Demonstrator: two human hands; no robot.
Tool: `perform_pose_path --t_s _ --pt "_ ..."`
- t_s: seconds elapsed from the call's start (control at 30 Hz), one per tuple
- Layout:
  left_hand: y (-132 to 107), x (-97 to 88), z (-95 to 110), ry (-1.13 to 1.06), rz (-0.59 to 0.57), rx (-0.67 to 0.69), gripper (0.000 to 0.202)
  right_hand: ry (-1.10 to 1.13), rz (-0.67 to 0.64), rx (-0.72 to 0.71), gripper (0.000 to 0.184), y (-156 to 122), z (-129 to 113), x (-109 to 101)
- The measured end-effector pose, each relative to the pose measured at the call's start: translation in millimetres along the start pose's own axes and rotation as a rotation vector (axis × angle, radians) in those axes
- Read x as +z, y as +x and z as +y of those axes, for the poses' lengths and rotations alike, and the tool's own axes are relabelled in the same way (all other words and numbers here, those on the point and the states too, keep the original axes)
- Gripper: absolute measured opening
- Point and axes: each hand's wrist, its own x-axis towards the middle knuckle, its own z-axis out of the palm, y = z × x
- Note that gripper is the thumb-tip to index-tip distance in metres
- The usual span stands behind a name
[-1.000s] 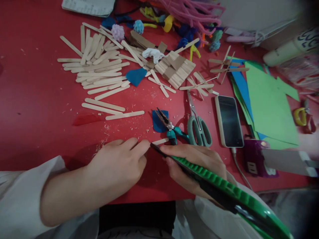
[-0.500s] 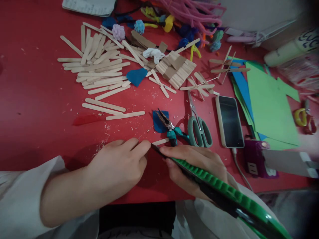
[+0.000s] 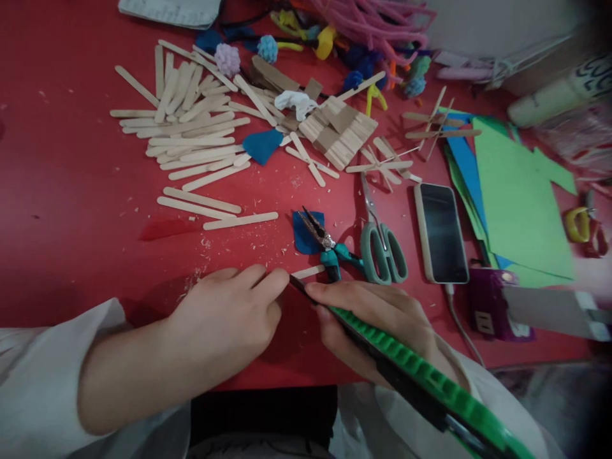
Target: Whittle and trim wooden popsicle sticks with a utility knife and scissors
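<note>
A person bends two bare hands to close work at the near edge of a red tabletop (image 3: 62, 191). The right hand (image 3: 382, 312) grips a green utility knife (image 3: 406, 354), its digits closed near the dark front end, which sits at a short wooden stick (image 3: 308, 271). The left hand (image 3: 229, 315) is curled narrow just beside that point; its fingers hide whatever lies beneath, and whether they pinch the stick cannot be told. In the last second the knife's rear swings slightly inward, toward the person's body, while its tip and the left hand stay put: the angle alters, yet the work appears centred on the same spot. The stick's visible length runs between the left hand and teal-handled pliers (image 3: 327, 245), which lie partly on a blue scrap (image 3: 301, 236). Scissors (image 3: 374, 218) and a phone (image 3: 440, 233) rest farther toward the tabletop's right edge. Pale shavings (image 3: 205, 243) speckle the surface beyond the left hand; loose craft sticks (image 3: 201, 131) heap toward the far left corner.
</note>
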Motion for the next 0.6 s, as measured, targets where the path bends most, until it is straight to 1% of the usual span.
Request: perform_pose_path --t_s 0.2,0.3,0.4,0.6 --pt "2.5 -3.5 -1.8 -0.027 -0.035 0.032 0.025 0.011 -0.012 -0.003 0.019 -0.9 -0.6 2.4" --pt "3.0 -4.5 -2.1 -0.043 -0.052 0.031 0.023 0.021 -0.037 -0.024 0.018 0.4 -1.7 4.1" --pt "3.3 -4.9 -2.2 -0.045 -0.079 0.023 0.023 0.015 -0.035 -0.016 0.016 2.4 -2.7 5.9" --pt "2.1 -1.5 -4.7 -0.025 -0.062 0.024 0.025 0.059 -0.046 -0.006 0.018 -0.2 0.3 7.7"
